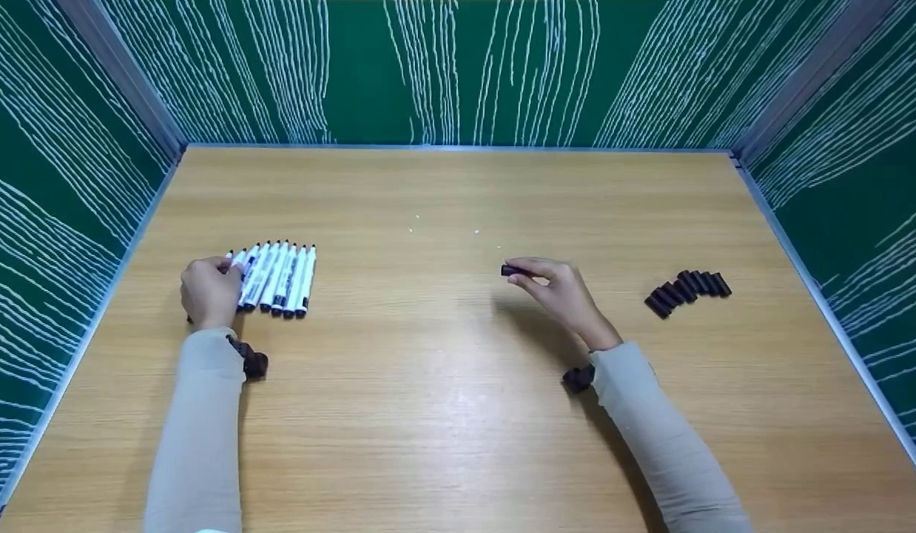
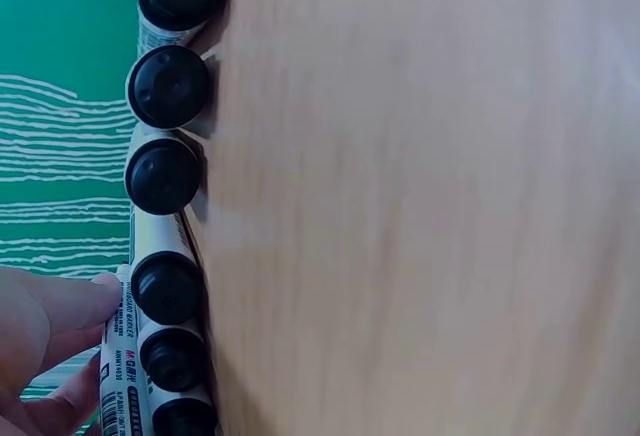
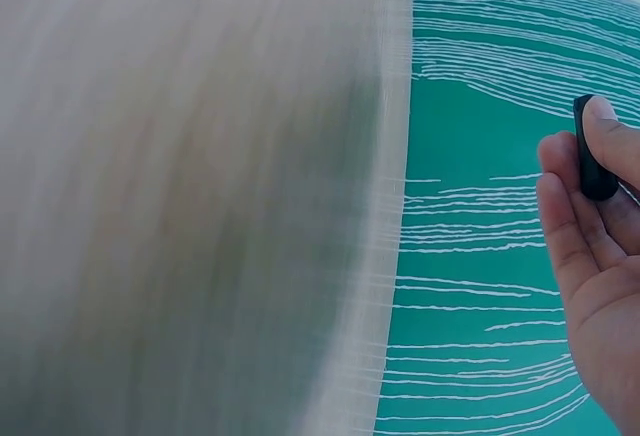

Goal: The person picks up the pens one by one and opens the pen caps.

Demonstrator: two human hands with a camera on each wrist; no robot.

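Observation:
At the left end of a row of uncapped white whiteboard markers [image 1: 284, 277], my left hand [image 1: 212, 291] pinches one marker [image 2: 118, 366]. In the left wrist view the thumb presses on its printed barrel, with other fingers behind it. The row lies side by side, dark tips away from me and black ends towards me. My right hand [image 1: 565, 292] is raised over the middle right of the table, pinching a black marker cap [image 3: 594, 156] between thumb and fingers. To its right, several black caps [image 1: 687, 289] lie in a curved row.
The wooden table [image 1: 428, 414] is bordered by a metal edge and green panels [image 1: 362, 74] with white streaks at the back and sides. A few tiny white specks [image 1: 476, 232] lie towards the back of the table. Each wrist carries a dark strapped device [image 1: 578, 380].

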